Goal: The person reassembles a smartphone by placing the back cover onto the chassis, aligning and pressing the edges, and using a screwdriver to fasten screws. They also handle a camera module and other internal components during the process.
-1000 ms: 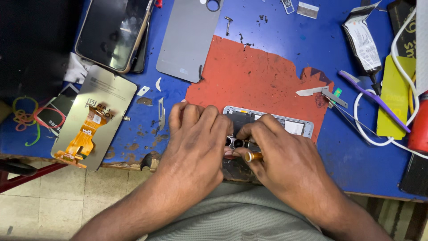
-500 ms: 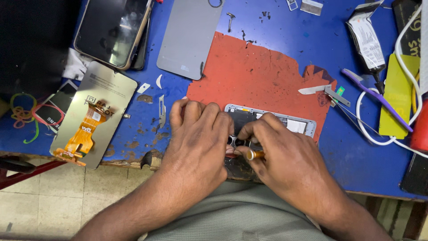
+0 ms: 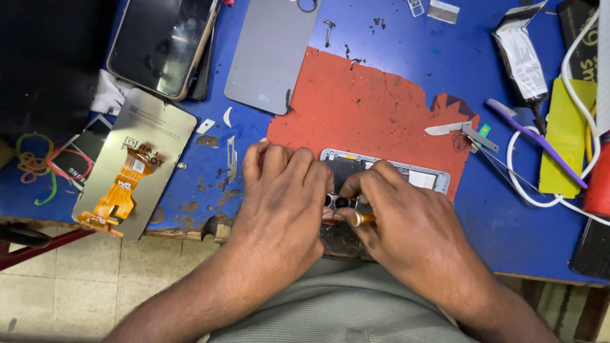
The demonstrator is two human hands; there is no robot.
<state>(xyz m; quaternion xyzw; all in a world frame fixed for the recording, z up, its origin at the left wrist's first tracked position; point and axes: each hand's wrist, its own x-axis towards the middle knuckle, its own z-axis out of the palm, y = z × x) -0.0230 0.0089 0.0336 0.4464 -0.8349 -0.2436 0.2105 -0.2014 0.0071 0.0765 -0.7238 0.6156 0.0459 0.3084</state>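
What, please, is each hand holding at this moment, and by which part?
Right hand pinches a small tool by its orange-tipped end. Left hand presses on the opened phone near its camera end.

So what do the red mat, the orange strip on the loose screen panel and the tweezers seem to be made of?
Red mat: likely rubber or silicone, matte, with torn, ragged edges. Orange strip: looks like thin flexible plastic film, glossy, a flex cable. Tweezers: bare metal, silvery with a dull shine.
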